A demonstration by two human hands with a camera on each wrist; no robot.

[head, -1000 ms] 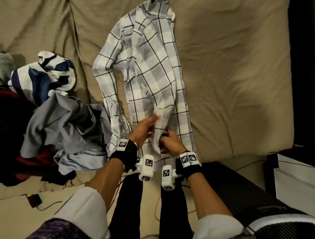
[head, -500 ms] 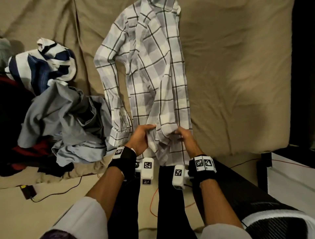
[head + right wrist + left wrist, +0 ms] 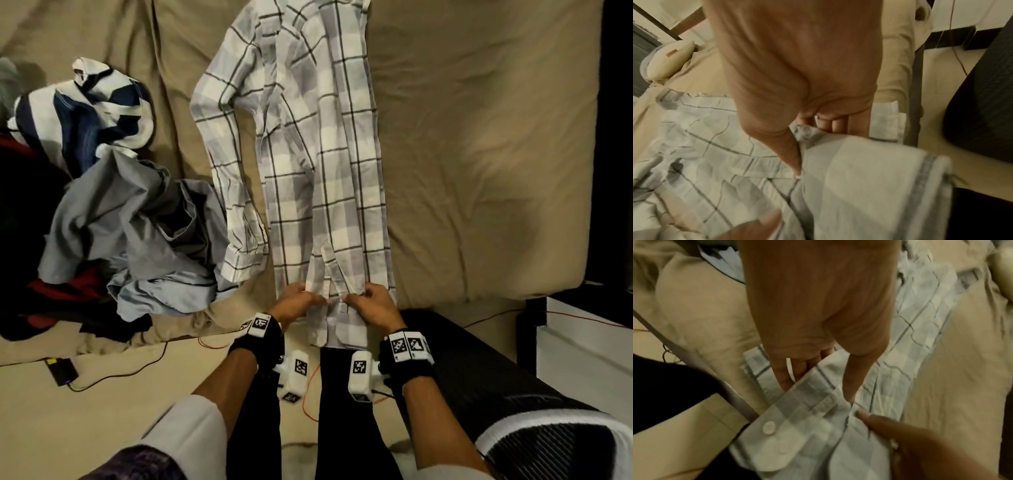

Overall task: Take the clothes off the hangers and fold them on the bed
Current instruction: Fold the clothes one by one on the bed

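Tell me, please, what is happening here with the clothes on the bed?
A person is folding a plaid shirt laid lengthwise on the beige bed. The left hand and right hand each pinch the shirt near its bottom hem, at the bed's near edge. No hanger is visible in it. A heap of unfolded clothes, with a grey shirt and a navy-and-white striped garment, lies to the left.

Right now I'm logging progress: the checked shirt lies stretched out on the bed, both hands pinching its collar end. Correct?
Not quite. The left hand and right hand pinch the hem end, nearest the person; the collar lies at the far end. The head view shows the checked shirt stretched out on the bed.
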